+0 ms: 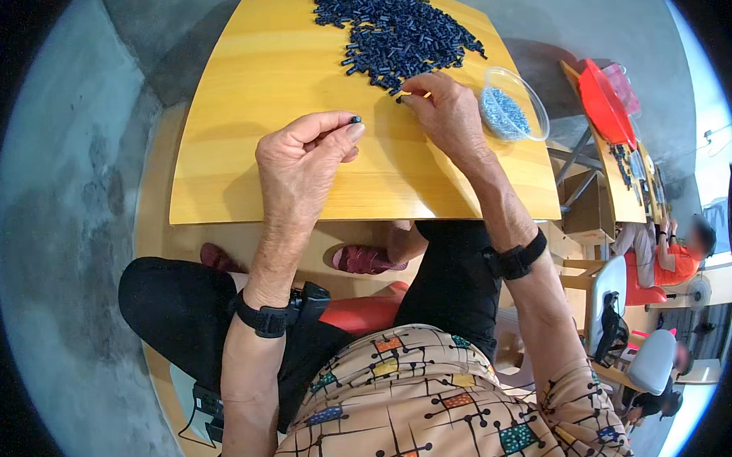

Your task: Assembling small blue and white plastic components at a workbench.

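Note:
Between the thumb and index finger of my left hand [303, 154] is a small black cylindrical piece [356, 119], raised over the near half of the yellow table [240, 96]. My right hand [447, 117] is closed at the near tip of a large heap of similar black pieces [407, 34]. Its thumb and index finger pinch another dark piece [399, 100], partly hidden by the fingertips. Just right of that hand stands a clear round plastic bowl [548, 124], holding many tiny pale-blue, shiny pieces [503, 115].
The table's front edge runs just above my knees. A grey wall [74, 182] rises on the left. To the right are another table with a red basin [603, 103], a cardboard box [589, 211], chairs and a seated person in orange [677, 262].

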Demonstrator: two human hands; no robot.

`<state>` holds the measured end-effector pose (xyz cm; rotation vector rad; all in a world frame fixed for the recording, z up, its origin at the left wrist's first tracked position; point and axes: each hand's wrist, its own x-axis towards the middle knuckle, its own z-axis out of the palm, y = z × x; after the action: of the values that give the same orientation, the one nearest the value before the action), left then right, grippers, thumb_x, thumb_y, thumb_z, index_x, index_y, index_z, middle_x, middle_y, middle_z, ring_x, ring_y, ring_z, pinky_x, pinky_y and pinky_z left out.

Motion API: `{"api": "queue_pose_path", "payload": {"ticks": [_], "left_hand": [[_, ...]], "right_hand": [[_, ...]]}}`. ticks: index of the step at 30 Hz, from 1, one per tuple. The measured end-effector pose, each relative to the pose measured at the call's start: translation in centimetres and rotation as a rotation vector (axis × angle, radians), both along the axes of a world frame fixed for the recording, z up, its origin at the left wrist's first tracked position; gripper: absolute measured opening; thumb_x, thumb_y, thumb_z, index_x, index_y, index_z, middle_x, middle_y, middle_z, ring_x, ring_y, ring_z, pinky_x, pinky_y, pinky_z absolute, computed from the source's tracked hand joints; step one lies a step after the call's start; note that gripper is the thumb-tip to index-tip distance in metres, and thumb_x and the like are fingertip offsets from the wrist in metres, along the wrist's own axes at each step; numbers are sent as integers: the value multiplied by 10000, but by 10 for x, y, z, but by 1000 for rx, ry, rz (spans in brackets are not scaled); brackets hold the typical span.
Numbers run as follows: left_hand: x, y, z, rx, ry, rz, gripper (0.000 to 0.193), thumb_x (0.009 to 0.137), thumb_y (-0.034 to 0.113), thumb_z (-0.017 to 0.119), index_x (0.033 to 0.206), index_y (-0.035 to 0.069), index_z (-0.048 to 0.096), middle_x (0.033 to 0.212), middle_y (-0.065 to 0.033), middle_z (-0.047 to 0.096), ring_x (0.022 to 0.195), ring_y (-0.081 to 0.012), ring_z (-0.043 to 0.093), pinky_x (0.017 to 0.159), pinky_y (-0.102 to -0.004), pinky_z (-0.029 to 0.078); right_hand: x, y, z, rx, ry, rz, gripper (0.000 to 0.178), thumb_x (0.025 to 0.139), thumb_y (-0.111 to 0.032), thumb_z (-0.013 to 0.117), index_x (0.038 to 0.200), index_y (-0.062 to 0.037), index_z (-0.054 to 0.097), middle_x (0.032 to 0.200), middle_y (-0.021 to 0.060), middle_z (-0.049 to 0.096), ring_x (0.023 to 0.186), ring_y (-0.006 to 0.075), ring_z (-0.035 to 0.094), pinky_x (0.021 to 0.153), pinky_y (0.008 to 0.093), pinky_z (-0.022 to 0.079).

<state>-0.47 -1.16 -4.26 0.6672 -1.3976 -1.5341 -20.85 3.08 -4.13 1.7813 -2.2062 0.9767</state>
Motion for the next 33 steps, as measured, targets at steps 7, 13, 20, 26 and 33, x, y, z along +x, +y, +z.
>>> {"api": "queue_pose_path", "payload": {"ticks": [7,13,20,26,33], "left_hand": [[-6,-3,-5,0,6,-11,122,770,29,676,869,-41,658,691,-52,636,605,-63,568,568,-183,474],[-7,-2,-9,-27,-28,-22,109,765,24,680,856,-32,659,714,-44,636,632,-65,571,583,-191,473],[-6,-2,-17,-220,-75,-5,128,771,11,672,896,-18,662,762,-39,643,650,-82,588,606,-191,487],[-8,2,-7,-380,-132,5,119,749,-6,682,864,-21,658,768,-39,638,695,-83,574,634,-201,462],[-3,7,1,-424,-79,-7,114,735,-20,683,845,-20,653,765,-49,636,705,-95,578,637,-210,460]], "right_hand": [[1,-10,-10,12,84,40,109,737,-117,659,813,-40,655,742,111,625,688,245,619,631,331,486],[0,-7,-9,-101,-30,45,74,757,-106,625,749,-38,653,684,94,614,633,256,598,585,337,482],[9,20,5,34,-1669,448,212,879,-207,568,985,-25,590,792,-2,555,598,60,464,494,181,351],[33,33,4,40,-1911,504,215,878,-208,565,980,-18,577,790,11,540,605,71,446,490,183,334],[48,39,13,57,-1841,530,202,876,-180,566,971,-2,586,775,21,570,586,75,469,485,193,360]]}}
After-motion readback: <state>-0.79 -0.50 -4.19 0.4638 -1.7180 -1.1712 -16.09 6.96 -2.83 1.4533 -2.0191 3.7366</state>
